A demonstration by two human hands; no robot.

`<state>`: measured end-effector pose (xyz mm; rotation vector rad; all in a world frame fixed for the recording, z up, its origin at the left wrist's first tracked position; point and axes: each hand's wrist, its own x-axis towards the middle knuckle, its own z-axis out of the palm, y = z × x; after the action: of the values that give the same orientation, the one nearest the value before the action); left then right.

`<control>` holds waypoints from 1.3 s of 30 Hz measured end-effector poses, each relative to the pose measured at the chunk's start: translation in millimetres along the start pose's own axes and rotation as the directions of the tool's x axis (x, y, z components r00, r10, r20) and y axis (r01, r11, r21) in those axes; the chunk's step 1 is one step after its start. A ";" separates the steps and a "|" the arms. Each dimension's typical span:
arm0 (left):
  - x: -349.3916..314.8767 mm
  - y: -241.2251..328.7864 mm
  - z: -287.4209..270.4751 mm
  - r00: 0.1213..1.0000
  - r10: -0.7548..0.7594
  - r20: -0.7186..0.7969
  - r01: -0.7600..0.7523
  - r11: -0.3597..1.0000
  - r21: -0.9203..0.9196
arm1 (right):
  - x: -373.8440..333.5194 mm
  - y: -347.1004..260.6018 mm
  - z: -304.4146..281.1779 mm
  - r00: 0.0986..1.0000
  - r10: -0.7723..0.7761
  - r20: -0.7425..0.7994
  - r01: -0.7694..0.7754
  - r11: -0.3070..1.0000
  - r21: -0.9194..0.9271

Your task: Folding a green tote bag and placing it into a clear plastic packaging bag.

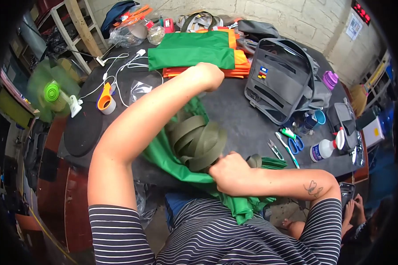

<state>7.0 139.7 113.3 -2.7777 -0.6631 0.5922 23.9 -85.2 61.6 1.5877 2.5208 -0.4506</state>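
Over the table's middle, my left hand (210, 76) is closed in a fist. Its fingertips are hidden, and what they hold, if anything, cannot be made out. Green fabric (163, 159) spreads below my left forearm and runs to the table's near edge. On it lies a loose bundle of looped olive webbing straps (197, 143). My right hand (231, 174) is closed at the right side of this bundle, gripping the webbing, with green fabric under the fist. Bunched folds of green fabric (244, 205) hang over the near edge, against my striped shirt.
Green and orange bags (190, 48) are stacked at the back. To the right stand a grey backpack (276, 81) and a spray bottle (325, 149), near blue scissors (295, 143), snips (275, 150) and a toothbrush (287, 150). At left are a tape roll (106, 104) and a green fan (52, 91).
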 end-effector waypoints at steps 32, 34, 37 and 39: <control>-127.3 46.9 110.5 -0.060 -0.189 -0.980 -0.114 0.977 -0.181 | 0.2 100.7 -20.3 0.929 0.370 0.030 -0.269 0.614 0.742; -128.7 63.6 130.8 -0.033 -0.171 -0.985 -0.124 0.978 -0.165 | 0.3 124.4 -7.6 0.933 0.360 0.016 -0.165 0.388 0.907; -129.4 103.1 200.3 0.126 -0.245 -0.961 -0.243 0.932 -0.269 | 7.9 138.0 -1.1 0.926 0.376 0.027 -0.116 0.215 0.970; -141.2 152.0 210.2 0.283 -0.284 -0.916 -0.310 0.877 -0.367 | 20.3 146.1 10.9 0.932 0.360 -0.033 -0.068 0.263 0.962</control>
<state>-141.2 -34.2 -73.9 -2.7647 -0.4655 -1.4857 145.5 -12.5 19.5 2.3859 2.0597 -2.1982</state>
